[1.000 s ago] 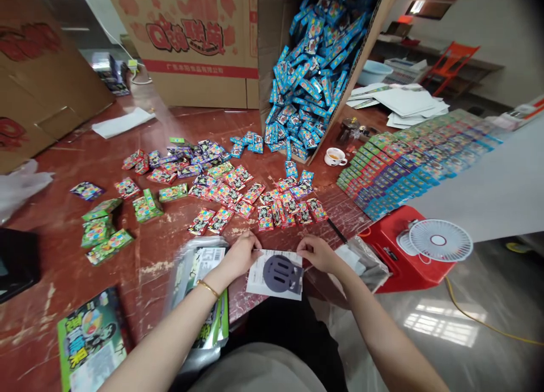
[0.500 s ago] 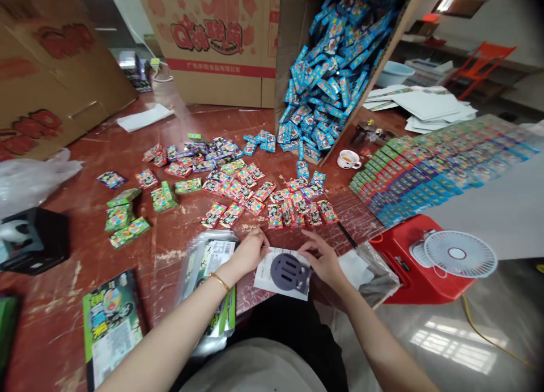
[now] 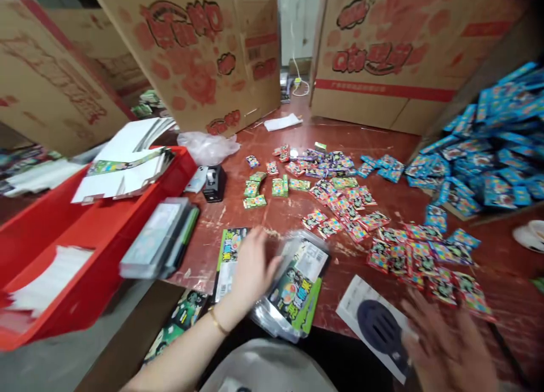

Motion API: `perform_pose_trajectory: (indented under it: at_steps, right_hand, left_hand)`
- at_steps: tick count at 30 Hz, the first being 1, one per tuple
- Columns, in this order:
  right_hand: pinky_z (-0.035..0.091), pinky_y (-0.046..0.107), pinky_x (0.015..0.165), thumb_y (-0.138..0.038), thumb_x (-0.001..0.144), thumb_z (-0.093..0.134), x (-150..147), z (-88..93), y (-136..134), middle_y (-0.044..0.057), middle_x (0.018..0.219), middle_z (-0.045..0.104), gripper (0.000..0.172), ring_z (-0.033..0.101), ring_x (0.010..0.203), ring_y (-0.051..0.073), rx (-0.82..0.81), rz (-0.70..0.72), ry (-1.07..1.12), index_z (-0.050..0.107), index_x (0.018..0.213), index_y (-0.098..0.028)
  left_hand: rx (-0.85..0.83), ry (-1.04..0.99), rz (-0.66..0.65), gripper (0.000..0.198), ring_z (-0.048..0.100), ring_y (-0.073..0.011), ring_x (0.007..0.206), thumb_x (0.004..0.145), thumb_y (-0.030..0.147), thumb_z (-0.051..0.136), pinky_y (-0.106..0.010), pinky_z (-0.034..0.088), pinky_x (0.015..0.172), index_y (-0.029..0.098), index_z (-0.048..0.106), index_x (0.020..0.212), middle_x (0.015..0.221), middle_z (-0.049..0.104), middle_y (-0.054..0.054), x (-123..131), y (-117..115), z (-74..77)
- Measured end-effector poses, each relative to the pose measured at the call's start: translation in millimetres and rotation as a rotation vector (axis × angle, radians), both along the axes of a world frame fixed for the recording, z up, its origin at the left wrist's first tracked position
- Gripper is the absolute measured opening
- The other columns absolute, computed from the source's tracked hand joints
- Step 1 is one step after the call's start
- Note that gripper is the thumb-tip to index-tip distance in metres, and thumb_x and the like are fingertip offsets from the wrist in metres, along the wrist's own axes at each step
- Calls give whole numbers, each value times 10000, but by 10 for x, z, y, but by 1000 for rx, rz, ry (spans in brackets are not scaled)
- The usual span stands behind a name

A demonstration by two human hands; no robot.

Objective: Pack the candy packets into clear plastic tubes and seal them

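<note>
My left hand (image 3: 253, 264), with a gold bangle at the wrist, reaches over a green-and-black printed packet (image 3: 227, 250) on the table. Its thumb stands apart from the fingers, and nothing shows in its grasp. Just right of it lies a stack of clear plastic bags with green-and-black printed fronts (image 3: 297, 290). My right hand (image 3: 450, 341) is smeared by motion, fingers spread. It overlaps the edge of a white sheet with a dark round print (image 3: 376, 324) at the table's front edge; whether it touches the sheet I cannot tell. Small red candy packets (image 3: 420, 259) lie beyond that hand.
Blue packets (image 3: 501, 154) spill from a carton at right. Green packets (image 3: 255, 201) and purple ones (image 3: 327, 162) lie mid-table. A red bin (image 3: 106, 261) with white cards stands left, near a black tape dispenser (image 3: 213, 183). Cartons (image 3: 191, 58) line the back. A cup (image 3: 529, 236) sits right.
The view has swung left. My left hand has left the white sheet and moved left across the bag stack to the printed packet. My right hand's fingers have spread beside the sheet.
</note>
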State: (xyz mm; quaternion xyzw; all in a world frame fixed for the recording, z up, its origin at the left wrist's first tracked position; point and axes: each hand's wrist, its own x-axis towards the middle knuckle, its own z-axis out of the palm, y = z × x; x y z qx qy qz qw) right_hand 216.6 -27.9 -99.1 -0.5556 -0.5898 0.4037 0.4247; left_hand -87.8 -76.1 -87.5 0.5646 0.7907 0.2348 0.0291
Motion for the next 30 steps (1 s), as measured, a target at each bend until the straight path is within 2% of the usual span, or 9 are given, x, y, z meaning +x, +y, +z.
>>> perform_pose_trajectory:
  at_steps: [2, 3, 7, 10, 15, 18, 21, 26, 30]
  right_hand:
    - [520, 473, 870, -357, 776, 639, -345, 50, -44, 116, 1364, 475, 734, 595, 1081, 319, -26, 166, -1, 263, 1402, -286]
    - [514, 469, 884, -337, 797, 621, -521, 64, -66, 115, 1384, 451, 721, 587, 1097, 308, -34, 251, 29, 244, 1409, -293]
    - [488, 473, 918, -283, 872, 525, -1208, 66, -100, 113, 1428, 377, 665, 569, 1125, 271, -34, 528, 229, 163, 1426, -349]
    - [466, 490, 934, -252, 858, 552, -1703, 80, -9, 120, 1453, 322, 704, 553, 1140, 273, -47, 633, 305, 141, 1420, -361]
    - [495, 444, 907, -256, 738, 699, -2277, 237, 259, 107, 1484, 239, 893, 519, 1174, 270, -52, 610, 463, 112, 1398, -381]
    - [537, 384, 834, -251, 767, 666, -2300, 325, 299, 103, 1444, 313, 821, 615, 997, 205, -53, 560, 578, 138, 1381, -387]
    - [530, 392, 841, -225, 760, 675, -2138, 336, 198, 93, 1397, 385, 824, 643, 904, 179, -121, 563, 614, 154, 1377, -389]
    - [539, 371, 790, -223, 757, 686, -1833, 314, 108, 83, 1374, 417, 819, 646, 903, 184, -195, 526, 594, 179, 1375, -403]
    - [476, 375, 867, -220, 748, 706, -1645, 419, 348, 36, 1042, 628, 706, 598, 965, 192, 4, 392, 472, 332, 1338, -322]
  left_hand:
    - [-81, 67, 362, 904, 270, -448, 1316, 730, 522, 625, -614, 289, 1015, 18, 229, 1368, 1400, 311, -316, -322, -273, -151]
    - [-132, 62, 434, 949, 301, -460, 1295, 716, 518, 635, -607, 318, 994, -9, 197, 1372, 1379, 324, -336, -430, -369, -238]
    - [-177, 30, 455, 805, 419, -407, 1216, 795, 345, 555, -549, 377, 954, 14, 136, 1398, 1299, 426, -280, -573, -550, -439]
    - [-86, -26, 426, 863, 429, -405, 1187, 777, 323, 578, -571, 376, 934, 70, 67, 1425, 1268, 439, -241, -522, -592, -335]
    - [75, -134, 258, 881, 358, -381, 1253, 766, 341, 610, -568, 329, 993, 155, 80, 1445, 1335, 369, -209, -228, -632, 40]
    - [110, -344, 176, 922, 358, -363, 1270, 741, 373, 663, -553, 342, 1000, 214, 87, 1444, 1361, 355, -189, -64, -617, 157]
    - [137, -812, 95, 929, 515, -291, 1155, 732, 375, 690, -463, 450, 934, 282, 82, 1427, 1297, 460, -132, -32, -538, 198]
    - [106, -1283, -15, 351, 635, -172, 804, 799, 379, 619, -296, 527, 714, 244, 493, 1098, 918, 639, -8, -59, -343, 224]
    - [35, -1392, -67, 227, 572, -115, 591, 803, 396, 613, -231, 476, 576, 216, 535, 917, 681, 605, 46, 71, -210, 146]
